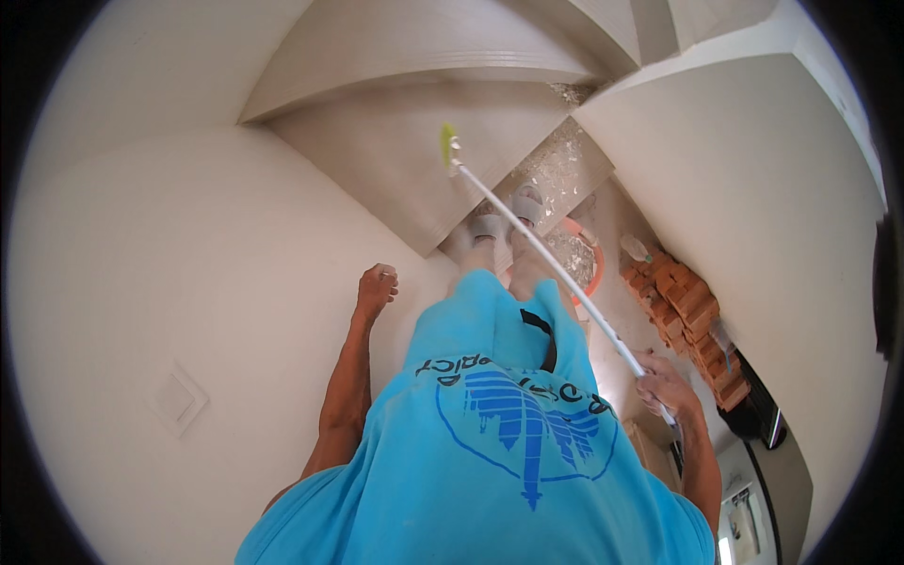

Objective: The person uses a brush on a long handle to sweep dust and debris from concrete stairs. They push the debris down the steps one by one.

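Observation:
My right hand grips the lower end of a long white pole. The pole slants up and left past my legs to a blurred yellow-green head, whose exact kind I cannot tell. That head is over a wide beige stair tread. My left hand hangs beside the pale wall with its fingers curled in, and nothing plainly shows in it. My sandalled feet are on the lower steps, partly hidden by the pole.
Light chips of debris lie on the step by my feet and in the upper corner. An orange hose curves at the lower right. Stacked red bricks line the right wall, with a plastic bottle beside them. A wall switch is at left.

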Available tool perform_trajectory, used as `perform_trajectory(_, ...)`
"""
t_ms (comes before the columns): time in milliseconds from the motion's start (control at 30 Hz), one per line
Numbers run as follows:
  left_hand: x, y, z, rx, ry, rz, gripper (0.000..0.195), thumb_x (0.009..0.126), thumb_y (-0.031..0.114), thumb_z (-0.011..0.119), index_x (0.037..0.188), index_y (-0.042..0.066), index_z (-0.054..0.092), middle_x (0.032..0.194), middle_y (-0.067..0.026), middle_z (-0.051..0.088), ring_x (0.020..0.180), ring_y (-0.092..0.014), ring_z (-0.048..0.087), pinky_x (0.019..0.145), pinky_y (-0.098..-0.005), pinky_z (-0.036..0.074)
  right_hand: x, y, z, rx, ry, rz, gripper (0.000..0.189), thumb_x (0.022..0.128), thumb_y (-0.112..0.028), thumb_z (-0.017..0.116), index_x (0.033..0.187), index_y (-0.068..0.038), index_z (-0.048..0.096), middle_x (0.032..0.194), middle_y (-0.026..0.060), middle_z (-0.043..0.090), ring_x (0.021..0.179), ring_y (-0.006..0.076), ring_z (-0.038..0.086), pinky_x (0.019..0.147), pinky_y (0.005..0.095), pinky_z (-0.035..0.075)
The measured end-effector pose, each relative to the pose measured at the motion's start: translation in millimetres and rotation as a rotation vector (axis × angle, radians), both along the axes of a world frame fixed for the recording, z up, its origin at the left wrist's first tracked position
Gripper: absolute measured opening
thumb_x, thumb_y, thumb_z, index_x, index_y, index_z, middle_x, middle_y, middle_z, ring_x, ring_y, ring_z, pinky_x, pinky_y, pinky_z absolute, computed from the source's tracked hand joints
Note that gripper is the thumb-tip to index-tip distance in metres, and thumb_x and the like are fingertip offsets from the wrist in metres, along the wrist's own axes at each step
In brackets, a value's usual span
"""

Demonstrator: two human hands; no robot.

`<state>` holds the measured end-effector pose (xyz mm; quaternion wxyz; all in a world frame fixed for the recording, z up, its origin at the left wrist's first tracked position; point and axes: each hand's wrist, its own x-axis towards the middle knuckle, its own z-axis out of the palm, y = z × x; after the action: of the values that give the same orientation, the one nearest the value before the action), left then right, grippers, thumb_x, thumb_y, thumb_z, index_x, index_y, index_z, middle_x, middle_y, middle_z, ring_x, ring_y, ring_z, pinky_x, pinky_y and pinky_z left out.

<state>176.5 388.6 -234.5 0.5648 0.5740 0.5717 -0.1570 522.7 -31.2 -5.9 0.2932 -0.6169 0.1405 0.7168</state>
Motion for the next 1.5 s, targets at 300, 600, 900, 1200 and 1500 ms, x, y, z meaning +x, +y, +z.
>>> perform_trajectory(300,2,3,11,0.049,0.009,0.038,0.027,0.091,0.019,0.057,0.109,0.000,0.061,0.088,-0.0108,0.066,0.072,-0.017,0.065,0.059,-0.0291,0.053,-22,174,-179,0.599,0.062,0.063,0.055,0.085,-0.011,0.051,0.139,-0.002,0.047,0.064,-0.0023,0.048,0.043,0.0065,0.043,0.036,0.0224,0.037)
perform_trajectory(600,-15,-18,10,0.031,0.033,0.106,0.026,0.091,0.020,0.056,0.107,0.001,0.061,0.087,-0.0107,0.066,0.072,-0.017,0.065,0.061,-0.0295,0.054,-3,86,-128,0.296,0.282,-0.395,0.060,0.090,-0.022,0.061,0.144,-0.003,0.040,0.055,-0.0053,0.042,0.039,0.0045,0.039,0.033,0.0199,0.030)
perform_trajectory(900,-8,-28,-21,0.034,-0.079,0.027,0.025,0.087,0.020,0.056,0.100,-0.001,0.063,0.079,-0.0095,0.064,0.065,-0.016,0.064,0.054,-0.0289,0.052,-37,-25,19,0.126,0.199,-0.798,0.061,0.088,-0.014,0.059,0.144,-0.002,0.039,0.057,-0.0003,0.045,0.039,0.0077,0.043,0.033,0.0205,0.035)
perform_trajectory(1200,-1,-7,-5,0.089,-0.067,0.086,0.025,0.086,0.020,0.057,0.100,-0.001,0.063,0.079,-0.0094,0.064,0.065,-0.016,0.063,0.055,-0.0290,0.052,-29,-17,-46,0.214,-0.601,0.320,0.059,0.080,-0.005,0.045,0.139,-0.003,0.049,0.065,0.0051,0.053,0.049,0.0118,0.049,0.040,0.0255,0.040)
perform_trajectory(1500,-23,-17,-2,0.025,0.047,0.125,0.024,0.087,0.018,0.057,0.101,0.001,0.064,0.081,-0.0091,0.064,0.066,-0.016,0.063,0.056,-0.0290,0.052,6,169,-97,0.352,-0.071,0.485,0.059,0.077,-0.005,0.045,0.135,0.003,0.049,0.054,-0.0010,0.046,0.038,0.0079,0.044,0.037,0.0237,0.040)
